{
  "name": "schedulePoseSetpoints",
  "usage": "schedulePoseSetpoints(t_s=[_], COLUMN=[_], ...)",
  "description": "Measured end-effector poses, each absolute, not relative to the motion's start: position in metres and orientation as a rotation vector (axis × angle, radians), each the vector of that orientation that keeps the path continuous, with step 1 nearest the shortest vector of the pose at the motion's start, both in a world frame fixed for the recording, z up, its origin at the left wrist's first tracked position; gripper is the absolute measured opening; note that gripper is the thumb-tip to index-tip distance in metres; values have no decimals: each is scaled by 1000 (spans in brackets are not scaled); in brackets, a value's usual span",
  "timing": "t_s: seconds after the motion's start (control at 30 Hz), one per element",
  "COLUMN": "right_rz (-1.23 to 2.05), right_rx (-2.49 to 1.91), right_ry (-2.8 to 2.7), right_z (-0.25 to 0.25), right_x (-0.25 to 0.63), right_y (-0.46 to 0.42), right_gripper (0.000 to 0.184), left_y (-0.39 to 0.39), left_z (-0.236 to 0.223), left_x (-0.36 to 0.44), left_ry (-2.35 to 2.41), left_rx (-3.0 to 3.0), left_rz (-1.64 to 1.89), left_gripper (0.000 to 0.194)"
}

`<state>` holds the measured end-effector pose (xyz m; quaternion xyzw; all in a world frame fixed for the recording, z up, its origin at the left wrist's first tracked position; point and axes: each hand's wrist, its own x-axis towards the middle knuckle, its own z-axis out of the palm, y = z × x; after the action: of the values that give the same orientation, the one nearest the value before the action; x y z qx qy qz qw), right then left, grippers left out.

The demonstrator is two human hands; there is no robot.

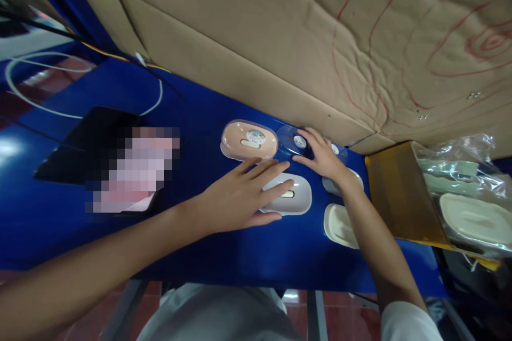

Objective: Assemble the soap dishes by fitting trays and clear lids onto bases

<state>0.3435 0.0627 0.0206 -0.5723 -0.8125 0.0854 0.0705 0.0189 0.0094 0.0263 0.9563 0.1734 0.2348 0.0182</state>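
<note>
Black case point(80, 144) at far left, pixelated screen on it. My left hand point(244, 194): fingers spread, released, over the near-left part of a pale grey dish point(302, 200); peach dish point(234, 141) with clear cover just beyond. Next, clear lid point(286, 141), label on top, under my right hand point(322, 157): thumb and fingers parted, can't tell if gripping. Cream dish point(338, 224) partly behind my right forearm; open carton point(404, 192) at right, holding pale lids point(476, 218).
</note>
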Motion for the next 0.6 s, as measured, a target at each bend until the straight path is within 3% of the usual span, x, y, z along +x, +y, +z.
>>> schedulePoseSetpoints(t_s=[0.17, 0.37, 0.5, 0.6], right_rz=[236, 103, 163, 239], right_rx=[-1641, -1534, -1456, -1391], right_ry=[-2409, -2334, -2362, -2384], right_z=[32, 53, 51, 45], right_x=[339, 333, 321, 312], right_y=[53, -19, -61, -71], right_gripper=[79, 86, 91, 90], left_y=[10, 11, 5, 3], left_z=[28, 32, 31, 29], left_x=[19, 18, 20, 22], left_ry=[543, 587, 502, 414], left_rx=[2971, 2861, 2821, 2818], left_rz=[812, 935, 915, 859], left_gripper=[56, 54, 58, 51])
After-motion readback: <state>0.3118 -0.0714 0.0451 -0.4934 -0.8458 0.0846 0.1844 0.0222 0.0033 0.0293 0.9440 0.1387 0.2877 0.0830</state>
